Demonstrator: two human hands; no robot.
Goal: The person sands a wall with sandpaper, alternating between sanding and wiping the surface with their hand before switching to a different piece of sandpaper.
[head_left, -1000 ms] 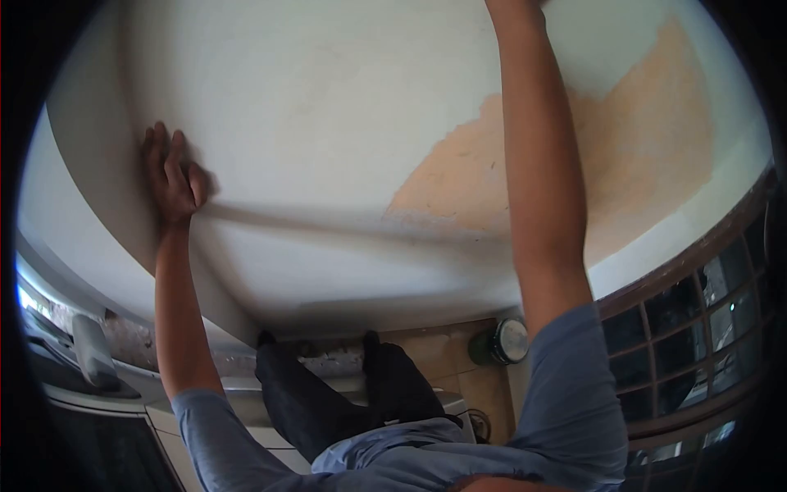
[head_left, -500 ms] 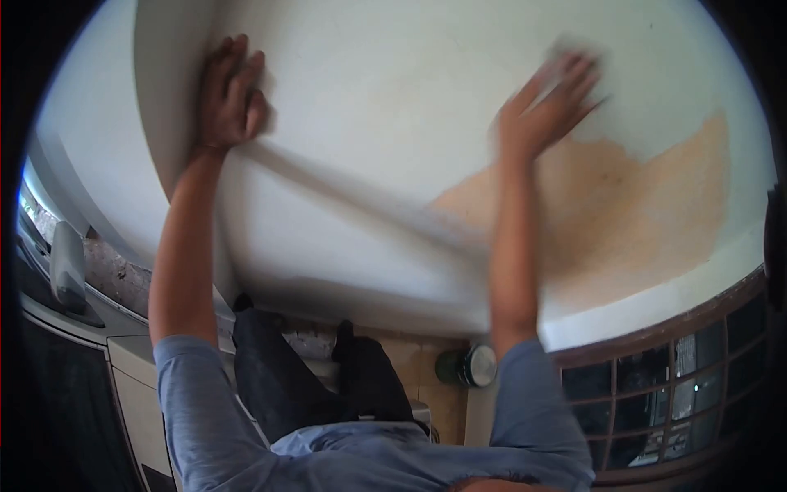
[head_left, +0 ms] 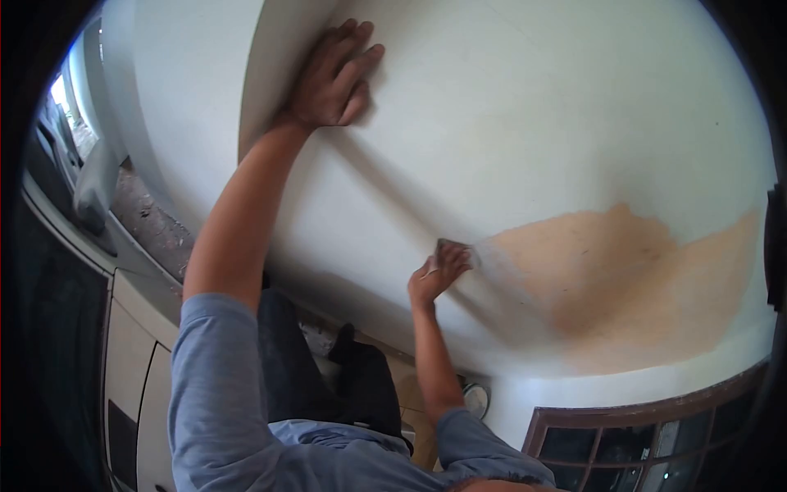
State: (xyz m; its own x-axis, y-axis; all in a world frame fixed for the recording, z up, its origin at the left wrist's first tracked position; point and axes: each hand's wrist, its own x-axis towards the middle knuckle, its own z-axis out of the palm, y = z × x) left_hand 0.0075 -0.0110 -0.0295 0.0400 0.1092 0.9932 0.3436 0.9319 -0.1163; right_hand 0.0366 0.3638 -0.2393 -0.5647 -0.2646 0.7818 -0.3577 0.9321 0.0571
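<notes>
My left hand [head_left: 336, 80] is braced against the pale wall [head_left: 508, 131] beside the inner corner. Its fingers are spread and hold nothing. Lower down, my right hand [head_left: 443, 275] presses a small dark piece of sandpaper [head_left: 443, 245] flat to the wall; the palm and fingers cover most of the sheet. Just right of that hand begins a bare beige patch [head_left: 607, 279] with an uneven edge, surrounded by white wall surface.
Below right is a brown-framed window [head_left: 566, 414] with dark panes. A round-lidded container [head_left: 475, 400] stands on the floor behind my right arm. At the left, a light-coloured vehicle [head_left: 135, 328] with a side mirror [head_left: 97, 193] is close by.
My right hand has swept down and left, from above the beige patch to beyond its left edge. The left hand stays on the wall while the view has shifted.
</notes>
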